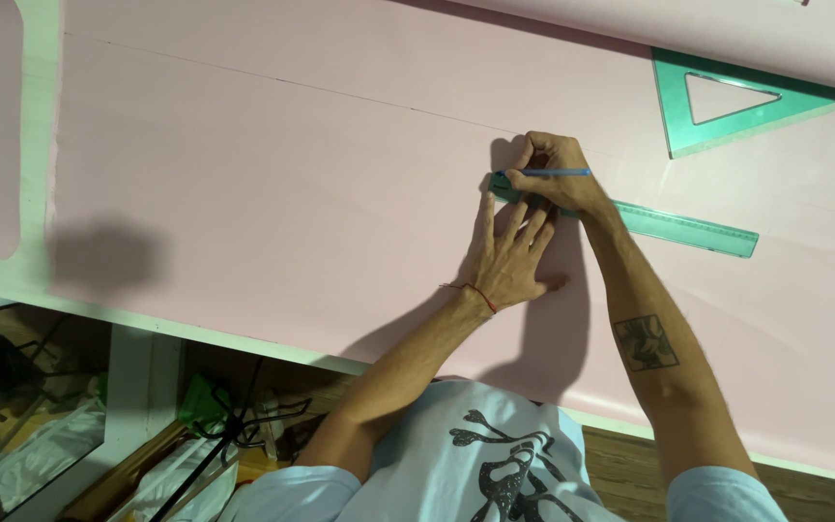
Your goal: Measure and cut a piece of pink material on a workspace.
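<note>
A large pink sheet (pixel 273 184) lies flat on a white table, with a thin drawn line running across it. My left hand (pixel 509 256) lies spread flat, fingers pressing on the end of a green transparent ruler (pixel 688 227). My right hand (pixel 558 174) grips a blue pen (pixel 558 172) held sideways, with its tip at the ruler's left end near the line. A red string circles my left wrist, and my right forearm bears a dark tattoo.
A green transparent set square (pixel 727 101) rests on the sheet at the upper right. The table's white edge (pixel 195 333) runs along the near side. Below it, at the lower left, are plastic bags, a black stand and wooden floor.
</note>
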